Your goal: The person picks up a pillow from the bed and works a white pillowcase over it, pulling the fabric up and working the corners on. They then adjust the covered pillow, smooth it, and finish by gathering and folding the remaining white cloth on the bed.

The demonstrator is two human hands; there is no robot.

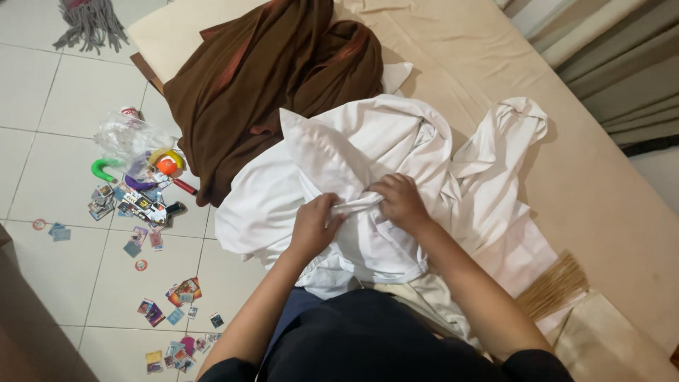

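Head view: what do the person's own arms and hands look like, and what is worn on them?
Both forearms are bare from about the elbow down. Dark, black-looking sleeves end near the elbows at the bottom edge of the picture, matching the dark top. The left hand and right hand are bare: no gloves, and no rings, watch or bracelets show. Fingernails look short, though they are too small to tell more.

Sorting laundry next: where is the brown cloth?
In the head view, the brown cloth lies heaped on the bed, upper left, just behind the white garment.
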